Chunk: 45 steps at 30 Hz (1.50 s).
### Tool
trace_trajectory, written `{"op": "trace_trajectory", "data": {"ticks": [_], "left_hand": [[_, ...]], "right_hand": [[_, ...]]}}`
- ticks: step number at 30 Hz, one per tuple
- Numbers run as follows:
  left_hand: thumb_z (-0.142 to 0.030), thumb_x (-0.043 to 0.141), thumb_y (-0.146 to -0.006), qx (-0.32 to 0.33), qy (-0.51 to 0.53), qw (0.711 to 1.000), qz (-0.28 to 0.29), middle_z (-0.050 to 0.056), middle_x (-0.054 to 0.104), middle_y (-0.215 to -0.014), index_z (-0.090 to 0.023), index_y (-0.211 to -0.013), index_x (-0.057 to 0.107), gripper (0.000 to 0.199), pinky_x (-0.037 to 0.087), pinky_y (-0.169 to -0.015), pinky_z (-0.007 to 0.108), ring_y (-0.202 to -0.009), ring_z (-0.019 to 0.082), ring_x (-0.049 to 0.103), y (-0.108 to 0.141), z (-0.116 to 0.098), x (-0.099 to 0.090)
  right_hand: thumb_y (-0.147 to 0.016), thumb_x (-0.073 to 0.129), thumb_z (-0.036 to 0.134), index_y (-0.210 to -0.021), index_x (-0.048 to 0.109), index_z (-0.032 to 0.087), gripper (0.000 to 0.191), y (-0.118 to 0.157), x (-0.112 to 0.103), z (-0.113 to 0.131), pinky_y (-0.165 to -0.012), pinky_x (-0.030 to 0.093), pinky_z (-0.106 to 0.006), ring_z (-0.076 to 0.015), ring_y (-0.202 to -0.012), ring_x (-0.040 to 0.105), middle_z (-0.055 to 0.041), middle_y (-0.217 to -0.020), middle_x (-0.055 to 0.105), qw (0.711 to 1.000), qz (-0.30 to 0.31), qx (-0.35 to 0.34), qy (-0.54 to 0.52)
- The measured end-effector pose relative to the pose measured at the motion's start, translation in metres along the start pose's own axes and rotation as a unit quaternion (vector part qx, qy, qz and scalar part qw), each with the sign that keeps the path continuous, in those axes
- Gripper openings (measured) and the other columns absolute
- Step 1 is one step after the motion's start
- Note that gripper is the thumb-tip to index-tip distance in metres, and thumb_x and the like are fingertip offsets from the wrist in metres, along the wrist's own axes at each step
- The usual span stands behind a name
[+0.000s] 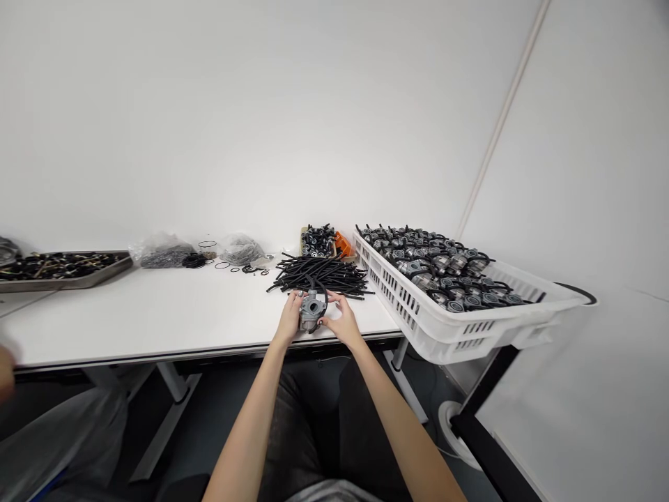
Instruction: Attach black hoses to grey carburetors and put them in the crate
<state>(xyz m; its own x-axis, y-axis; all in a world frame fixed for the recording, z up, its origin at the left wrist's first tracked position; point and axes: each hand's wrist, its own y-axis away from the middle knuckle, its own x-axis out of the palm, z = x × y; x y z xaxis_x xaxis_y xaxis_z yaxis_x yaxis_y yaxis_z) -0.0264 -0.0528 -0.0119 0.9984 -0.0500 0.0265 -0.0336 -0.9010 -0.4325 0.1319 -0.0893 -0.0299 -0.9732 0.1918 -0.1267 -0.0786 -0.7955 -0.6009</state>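
A grey metal carburetor (312, 307) with a round bore is held up over the front edge of the table, between my two hands. My left hand (289, 321) is closed on its left side. On the other side my right hand (341, 322) grips it by thumb and fingers, where a black hose (326, 298) curves down along the body. Just behind lies a loose pile of short black hoses (334, 273). The exact contact of the right fingertips is too small to make out.
A white plastic crate (412, 328) of similar carburetors stands at the right. Behind the hoses are a bin of small black parts (318, 241) and an orange container (343, 245). Leftward lie bagged parts (166, 252), black rings (222, 265) and a metal tray (99, 277). Another person's hand (6, 373) shows at far left.
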Motion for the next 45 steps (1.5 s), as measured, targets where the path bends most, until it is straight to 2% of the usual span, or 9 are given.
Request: {"op": "trace_trajectory", "data": {"ticks": [5, 10, 17, 22, 27, 31, 34, 40, 45], "left_hand": [[-0.056, 0.038, -0.084, -0.018, 0.021, 1.000, -0.004, 0.003, 0.062, -0.085, -0.021, -0.083, 0.062, 0.043, 0.045, -0.079, 0.031, -0.084, 0.020, 0.057, 0.000, 0.003, 0.000], [-0.051, 0.038, -0.083, -0.031, 0.042, 0.999, 0.002, 0.003, 0.065, -0.085, -0.022, -0.081, 0.063, 0.039, 0.046, -0.081, 0.033, -0.086, 0.022, 0.059, -0.001, 0.003, 0.001], [-0.041, 0.040, -0.077, -0.046, 0.048, 0.997, 0.033, 0.003, 0.064, -0.080, -0.019, -0.082, 0.064, 0.033, 0.045, -0.078, 0.031, -0.080, 0.020, 0.058, -0.003, 0.010, 0.000], [-0.037, 0.042, -0.074, -0.033, 0.038, 0.998, 0.037, 0.004, 0.063, -0.082, -0.019, -0.079, 0.063, 0.028, 0.046, -0.075, 0.030, -0.081, 0.020, 0.057, -0.004, 0.012, -0.001], [-0.032, 0.043, -0.076, 0.001, 0.033, 0.999, 0.040, 0.001, 0.062, -0.080, -0.022, -0.079, 0.061, 0.020, 0.045, -0.079, 0.030, -0.082, 0.019, 0.057, -0.002, 0.001, 0.001], [-0.032, 0.043, -0.078, 0.025, 0.034, 0.999, 0.035, 0.004, 0.065, -0.100, -0.023, -0.092, 0.062, 0.026, 0.041, -0.093, 0.033, -0.101, 0.022, 0.057, 0.000, -0.006, 0.002], [-0.032, 0.043, -0.079, 0.033, 0.032, 0.999, 0.028, 0.005, 0.063, -0.109, -0.025, -0.100, 0.061, 0.029, 0.038, -0.099, 0.035, -0.109, 0.023, 0.054, 0.000, -0.007, 0.003], [-0.029, 0.041, -0.080, 0.037, 0.020, 0.999, 0.022, 0.005, 0.061, -0.108, -0.023, -0.098, 0.060, 0.027, 0.040, -0.095, 0.032, -0.105, 0.022, 0.055, -0.001, -0.006, 0.004], [-0.027, 0.042, -0.080, 0.034, 0.010, 0.999, 0.023, 0.005, 0.060, -0.109, -0.022, -0.095, 0.060, 0.024, 0.042, -0.091, 0.030, -0.101, 0.021, 0.056, -0.002, -0.006, 0.005]], "right_hand": [[-0.061, 0.081, 0.032, -0.112, 0.048, 0.023, 0.062, 0.000, -0.001, 0.004, -0.107, 0.034, -0.043, -0.0254, -0.129, 0.048, -0.0132, -0.132, 0.056, 0.997, 0.020, 0.007, -0.073], [-0.058, 0.083, 0.035, -0.105, 0.054, 0.023, 0.057, -0.002, -0.002, 0.006, -0.106, 0.035, -0.044, -0.0259, -0.124, 0.052, -0.0115, -0.125, 0.061, 0.994, 0.045, 0.035, -0.090], [-0.053, 0.087, 0.036, -0.098, 0.056, 0.022, 0.056, -0.006, -0.007, 0.001, -0.102, 0.039, -0.043, -0.0235, -0.109, 0.061, -0.0068, -0.108, 0.068, 0.970, 0.133, 0.085, -0.184], [-0.048, 0.089, 0.032, -0.101, 0.062, 0.022, 0.060, -0.008, -0.009, 0.004, -0.101, 0.041, -0.044, -0.0242, -0.110, 0.061, -0.0075, -0.114, 0.067, 0.962, 0.140, 0.113, -0.204], [-0.047, 0.090, 0.032, -0.111, 0.067, 0.023, 0.069, -0.009, -0.008, 0.006, -0.108, 0.032, -0.049, -0.0274, -0.123, 0.052, -0.0089, -0.127, 0.062, 0.964, 0.138, 0.122, -0.193], [-0.050, 0.088, 0.034, -0.120, 0.063, 0.025, 0.074, -0.010, -0.007, 0.005, -0.109, 0.031, -0.049, -0.0274, -0.125, 0.052, -0.0076, -0.134, 0.057, 0.951, 0.166, 0.128, -0.226], [-0.051, 0.088, 0.033, -0.122, 0.061, 0.027, 0.076, -0.011, -0.008, 0.006, -0.108, 0.034, -0.048, -0.0263, -0.122, 0.054, -0.0061, -0.136, 0.056, 0.944, 0.180, 0.130, -0.242], [-0.056, 0.086, 0.031, -0.125, 0.059, 0.027, 0.074, -0.012, -0.008, 0.004, -0.109, 0.035, -0.043, -0.0231, -0.122, 0.054, -0.0049, -0.137, 0.054, 0.942, 0.196, 0.117, -0.244], [-0.050, 0.088, 0.026, -0.134, 0.050, 0.027, 0.092, -0.009, -0.006, 0.000, -0.105, 0.039, -0.046, -0.0230, -0.117, 0.057, -0.0072, -0.141, 0.049, 0.947, 0.205, 0.123, -0.214]]}}
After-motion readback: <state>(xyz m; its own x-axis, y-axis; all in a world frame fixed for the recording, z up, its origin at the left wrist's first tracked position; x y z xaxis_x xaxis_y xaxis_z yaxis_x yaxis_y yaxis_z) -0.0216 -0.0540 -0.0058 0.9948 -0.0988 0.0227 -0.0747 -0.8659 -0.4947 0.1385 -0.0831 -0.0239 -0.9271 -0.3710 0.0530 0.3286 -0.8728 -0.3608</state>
